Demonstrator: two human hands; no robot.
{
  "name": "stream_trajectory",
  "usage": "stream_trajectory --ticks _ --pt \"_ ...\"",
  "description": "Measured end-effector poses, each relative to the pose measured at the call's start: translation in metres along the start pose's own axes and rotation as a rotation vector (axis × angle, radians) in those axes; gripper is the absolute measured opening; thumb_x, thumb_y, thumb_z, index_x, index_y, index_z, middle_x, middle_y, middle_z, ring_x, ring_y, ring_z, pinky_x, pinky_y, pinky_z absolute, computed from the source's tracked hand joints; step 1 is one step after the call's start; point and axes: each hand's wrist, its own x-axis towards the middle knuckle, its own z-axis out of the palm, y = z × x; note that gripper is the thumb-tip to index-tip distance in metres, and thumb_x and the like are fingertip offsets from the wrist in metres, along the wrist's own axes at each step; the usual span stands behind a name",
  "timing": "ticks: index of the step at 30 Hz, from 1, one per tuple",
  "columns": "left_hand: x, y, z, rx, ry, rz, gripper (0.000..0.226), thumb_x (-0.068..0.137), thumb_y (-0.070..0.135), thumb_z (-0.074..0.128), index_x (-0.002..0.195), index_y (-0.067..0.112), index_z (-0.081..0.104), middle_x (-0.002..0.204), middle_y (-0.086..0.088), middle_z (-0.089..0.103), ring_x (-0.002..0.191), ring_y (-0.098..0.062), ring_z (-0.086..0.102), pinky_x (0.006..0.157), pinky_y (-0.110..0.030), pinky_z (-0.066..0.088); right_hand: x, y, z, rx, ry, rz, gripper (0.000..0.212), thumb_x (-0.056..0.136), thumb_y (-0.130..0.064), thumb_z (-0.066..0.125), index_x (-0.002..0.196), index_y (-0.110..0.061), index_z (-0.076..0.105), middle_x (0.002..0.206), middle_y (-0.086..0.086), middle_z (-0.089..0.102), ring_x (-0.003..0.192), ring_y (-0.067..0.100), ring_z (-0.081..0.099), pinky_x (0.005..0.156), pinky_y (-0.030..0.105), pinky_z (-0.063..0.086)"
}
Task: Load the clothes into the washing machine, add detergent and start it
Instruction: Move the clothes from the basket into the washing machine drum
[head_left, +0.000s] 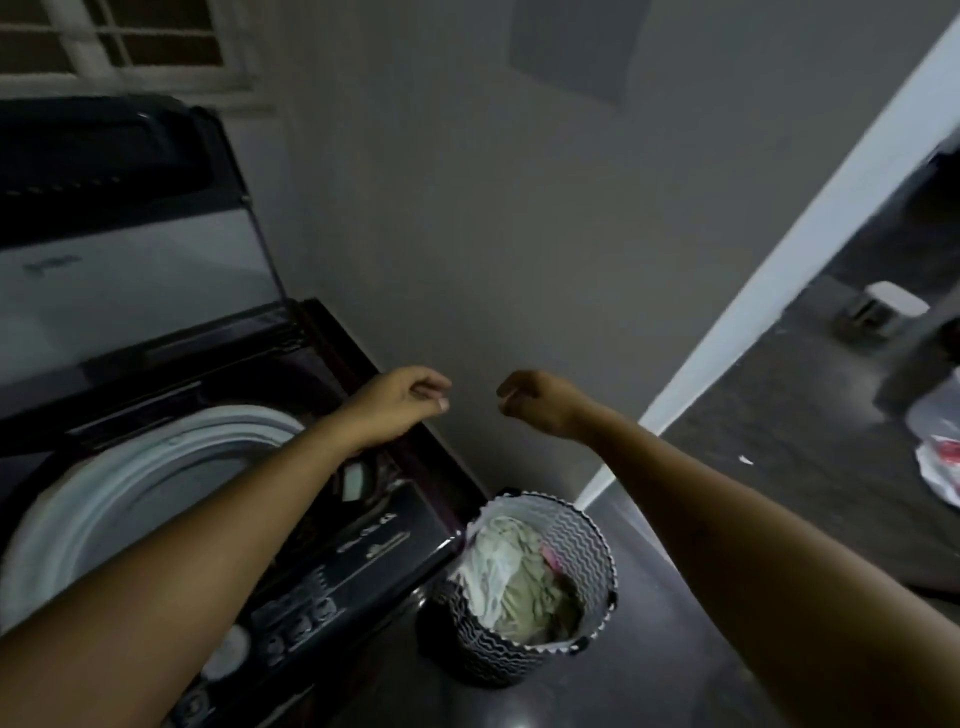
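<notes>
A dark top-loading washing machine (374, 540) stands at the left with its lid (124, 218) raised and its pale drum ring (156, 467) exposed. To its right on the floor stands a black-and-white zigzag laundry basket (576, 530) with pale green, white and pink clothes (519, 577) inside. My left hand (402, 397) hovers over the machine's right edge, fingers loosely curled and holding nothing. My right hand (535, 400) hangs in the air above the basket, fingers loosely curled and holding nothing. The hands are a short gap apart.
A grey wall runs behind the machine and basket. A white door frame (779, 270) opens to the right onto a dark floor with a white box (883, 309) and plastic bags (940, 452). A window (130, 47) sits at the top left.
</notes>
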Motion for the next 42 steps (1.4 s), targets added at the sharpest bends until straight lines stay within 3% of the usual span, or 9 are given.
stream_trajectory --ticks 5,12,16,19,28,33,36,40,42 --pt "0.031 0.020 0.085 0.003 -0.037 -0.042 0.025 0.090 0.018 0.074 0.115 0.019 0.070 0.104 0.000 0.071 0.090 -0.006 0.065 0.098 -0.032 0.052 -0.013 0.097 -0.011 0.070 -0.017 0.055 0.031 0.093 -0.027 0.067 0.123 -0.018 0.068 0.120 0.004 0.069 0.112 0.021 0.063 0.093 0.028 0.048" --pt "0.070 0.023 0.190 -0.005 -0.029 -0.205 0.024 0.091 0.022 0.073 0.115 0.021 0.071 0.104 0.001 0.070 0.096 -0.009 0.067 0.094 -0.029 0.054 -0.009 0.221 0.002 0.168 -0.126 0.065 0.023 0.092 -0.017 0.064 0.114 -0.016 0.071 0.104 0.000 0.071 0.099 0.019 0.066 0.090 0.029 0.051" --pt "0.082 0.005 0.238 -0.030 -0.013 -0.312 0.026 0.093 0.016 0.070 0.119 0.015 0.069 0.103 0.000 0.068 0.086 -0.003 0.062 0.074 -0.012 0.047 0.001 0.273 0.030 0.222 -0.189 0.121 0.022 0.089 -0.024 0.064 0.109 -0.016 0.070 0.107 0.005 0.072 0.100 0.025 0.067 0.092 0.042 0.055" --pt "0.086 -0.026 0.266 -0.059 -0.017 -0.400 0.027 0.094 0.012 0.067 0.121 0.011 0.067 0.109 -0.009 0.068 0.088 -0.006 0.061 0.069 -0.010 0.047 0.013 0.302 0.062 0.284 -0.203 0.163 0.023 0.091 -0.029 0.066 0.111 -0.021 0.069 0.103 0.004 0.073 0.096 0.024 0.068 0.087 0.037 0.056" --pt "0.103 -0.190 0.347 -0.126 -0.009 -0.738 0.044 0.097 0.022 0.064 0.139 0.016 0.050 0.106 -0.001 0.065 0.102 -0.019 0.064 0.078 -0.029 0.049 0.049 0.364 0.205 0.452 -0.306 0.292 0.023 0.093 -0.024 0.063 0.116 -0.027 0.064 0.088 -0.005 0.067 0.080 0.013 0.062 0.068 0.025 0.047" --pt "0.116 -0.278 0.394 -0.112 -0.031 -0.835 0.051 0.097 0.022 0.065 0.145 0.019 0.048 0.143 -0.008 0.053 0.125 -0.024 0.055 0.100 -0.035 0.049 0.063 0.390 0.286 0.600 -0.327 0.406 0.026 0.095 -0.016 0.063 0.121 -0.014 0.063 0.102 0.006 0.068 0.088 0.018 0.061 0.068 0.021 0.044" --pt "0.127 -0.321 0.412 -0.088 -0.002 -0.843 0.038 0.095 0.012 0.064 0.132 0.019 0.063 0.139 -0.008 0.057 0.116 -0.024 0.060 0.086 -0.028 0.049 0.067 0.404 0.324 0.759 -0.354 0.516 0.029 0.095 -0.015 0.066 0.124 -0.012 0.061 0.110 0.013 0.069 0.091 0.021 0.063 0.071 0.028 0.048" --pt "0.128 -0.353 0.428 -0.183 -0.085 -0.942 0.014 0.096 0.007 0.054 0.093 0.018 0.061 0.093 -0.013 0.057 0.080 -0.028 0.065 0.059 -0.027 0.044 0.064 0.413 0.349 0.876 -0.361 0.603 0.030 0.095 -0.016 0.067 0.124 -0.009 0.060 0.105 0.015 0.066 0.088 0.025 0.062 0.071 0.034 0.049" --pt "0.125 -0.346 0.428 -0.353 -0.048 -1.023 0.016 0.100 0.007 0.050 0.104 0.020 0.057 0.095 -0.009 0.059 0.070 -0.016 0.062 0.055 -0.023 0.044 0.062 0.417 0.354 0.917 -0.375 0.630 0.031 0.096 -0.020 0.068 0.124 -0.010 0.059 0.104 0.014 0.065 0.086 0.025 0.062 0.068 0.035 0.048"
